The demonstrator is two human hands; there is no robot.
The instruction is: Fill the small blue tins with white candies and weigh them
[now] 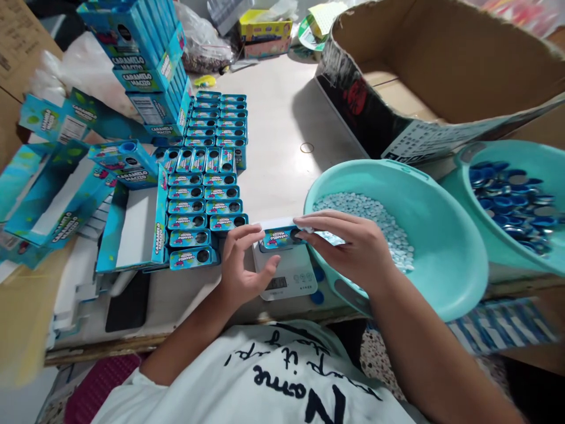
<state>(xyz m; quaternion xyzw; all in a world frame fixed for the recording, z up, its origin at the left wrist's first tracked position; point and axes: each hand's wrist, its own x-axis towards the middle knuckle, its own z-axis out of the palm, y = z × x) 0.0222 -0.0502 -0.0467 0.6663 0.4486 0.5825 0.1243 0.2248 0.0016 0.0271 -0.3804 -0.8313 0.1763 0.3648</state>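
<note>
A small blue Caramelo Macizo tin (279,237) with a white strip along its far edge is at the top of a white digital scale (289,272). My right hand (353,244) pinches the tin's right end between thumb and fingers, with a bit of white at the fingertips. At its left end, my left hand (242,265) has its fingertips by the white edge and its thumb held apart. Right of the scale, a turquoise basin (445,235) holds many pale blue candies (375,218), partly hidden by my right hand.
Rows of blue tins (205,191) lie left of the scale. Behind them rise stacked display boxes (145,76); an open display box (132,229) stands nearer. A large cardboard box (379,118) and a second basin (468,194) with blue lids (512,206) occupy the right.
</note>
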